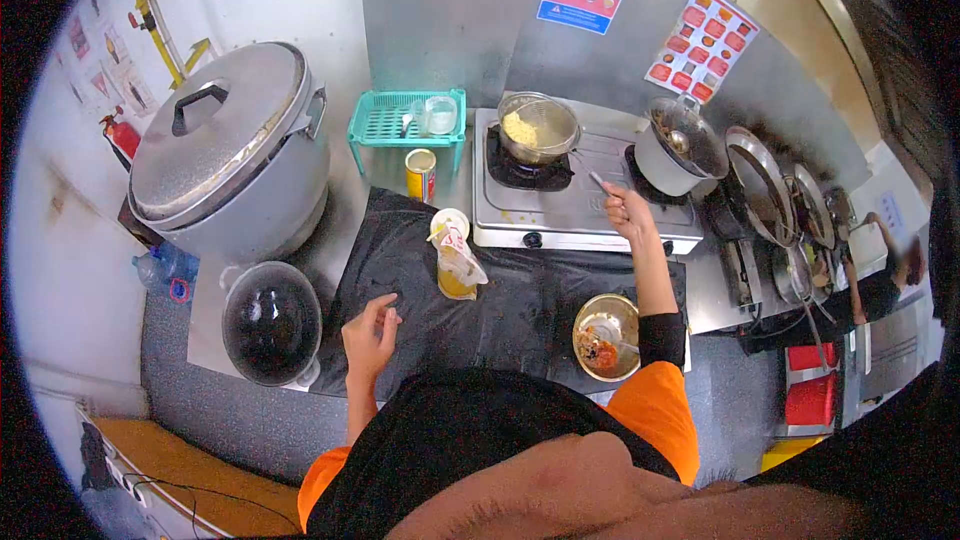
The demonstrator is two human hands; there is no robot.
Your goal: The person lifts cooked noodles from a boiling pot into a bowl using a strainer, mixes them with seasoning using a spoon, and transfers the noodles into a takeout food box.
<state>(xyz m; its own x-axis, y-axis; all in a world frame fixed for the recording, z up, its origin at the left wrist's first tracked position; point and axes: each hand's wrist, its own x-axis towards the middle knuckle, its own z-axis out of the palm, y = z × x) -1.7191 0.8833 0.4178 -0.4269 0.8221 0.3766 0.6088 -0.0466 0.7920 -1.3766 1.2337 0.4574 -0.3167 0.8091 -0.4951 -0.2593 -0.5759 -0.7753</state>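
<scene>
My right hand point(625, 212) is closed around a grey handle that points toward the wire-mesh strainer point(556, 120). Pale yellow noodles point(519, 129) lie in the strainer, which sits over the left burner of the gas stove point(550, 208). My left hand point(371, 335) hovers over the black sheet point(400, 270), holding nothing, its fingers apart and loosely bent. Ahead of it stands a container point(457, 285) of yellowish contents with a plastic wrapper point(460, 252) on top. Below my right forearm a metal bowl point(628, 315) holds reddish seasoning and a spoon.
A large lidded pot point(240, 190) and a dark wok point(272, 325) stand at left. Behind the sheet are a yellow can point(420, 178) and a turquoise rack point(400, 137). A pot with a ladle point(670, 170) occupies the right burner; several pans point(765, 190) and another person point(878, 275) are further right.
</scene>
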